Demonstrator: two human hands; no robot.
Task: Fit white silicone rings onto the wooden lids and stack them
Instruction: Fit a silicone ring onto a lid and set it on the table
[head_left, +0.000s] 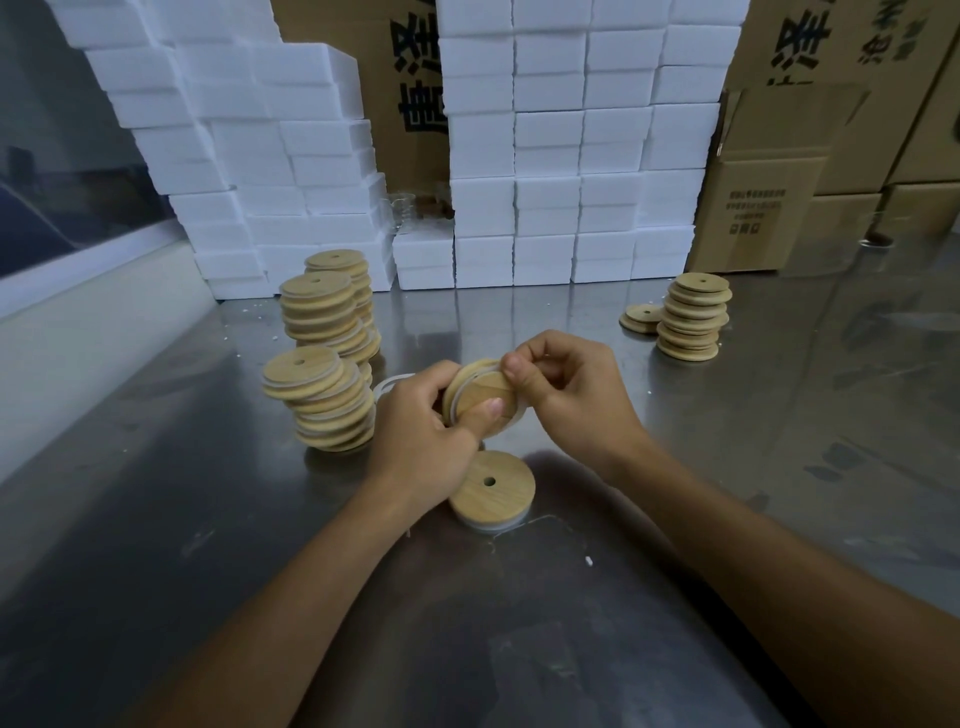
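Both hands hold one round wooden lid (480, 397) on edge above the steel table. My left hand (421, 441) grips it from the left, thumb pressed across its face. My right hand (566, 389) pinches its top right rim, where a white silicone ring (453, 400) runs along the lid's edge. Below the hands a ringed lid (493, 491) with a centre hole lies flat on the table. Leaning stacks of ringed lids (324, 400) stand at the left. A loose white ring (389, 384) peeks out behind my left hand.
A stack of bare wooden lids (693, 317) and two loose lids (641, 318) sit at the far right. White foam blocks (545, 208) and cardboard boxes (753, 208) wall off the back. The steel table (208, 519) meets a white ledge on the left.
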